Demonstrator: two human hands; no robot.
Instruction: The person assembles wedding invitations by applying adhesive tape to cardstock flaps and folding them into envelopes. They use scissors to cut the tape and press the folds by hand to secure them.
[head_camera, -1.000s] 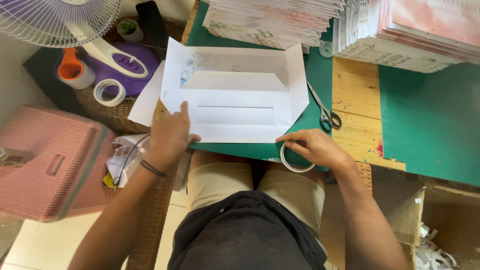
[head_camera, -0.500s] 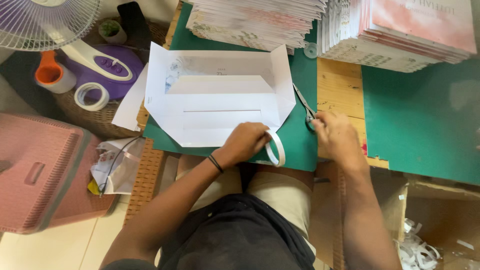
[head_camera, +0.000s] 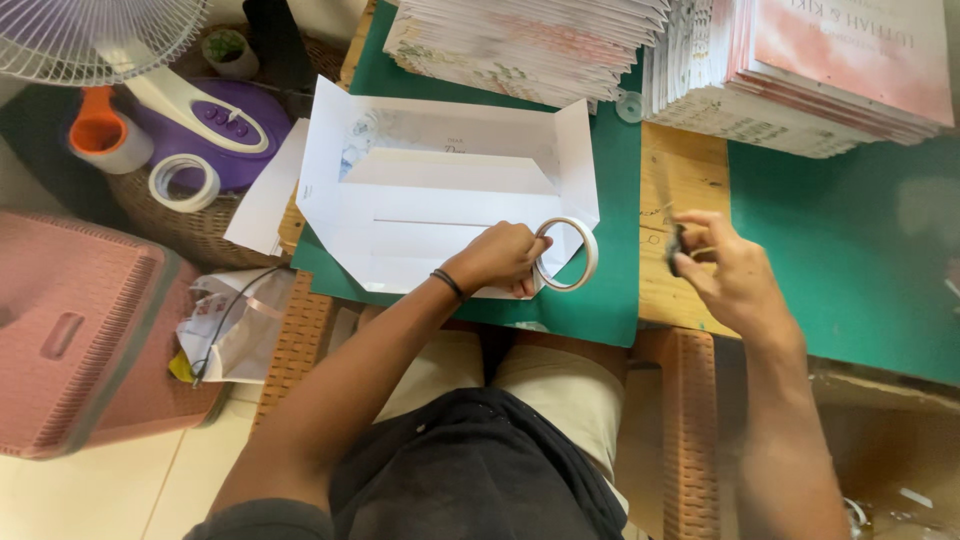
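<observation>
A white paper sheet (head_camera: 420, 190) with folded flaps lies on a green cutting mat (head_camera: 615, 200). My left hand (head_camera: 500, 258) grips a white tape roll (head_camera: 582, 252), held upright at the sheet's lower right corner. My right hand (head_camera: 725, 270) is over the wooden tabletop (head_camera: 680, 170) to the right of the sheet, closed on the dark handles of a pair of scissors (head_camera: 677, 245); the scissors are blurred and mostly hidden by my fingers.
Stacks of printed cards (head_camera: 520, 45) and booklets (head_camera: 820, 70) line the far edge. A second green mat (head_camera: 850, 260) lies right. At left are a wicker basket (head_camera: 190, 225) with a tape roll (head_camera: 183, 182), a fan (head_camera: 100, 35), and a pink plastic box (head_camera: 80, 340).
The tape roll passed from my right hand to my left, which now holds it at the sheet's corner. My right hand moved right and picked up the scissors.
</observation>
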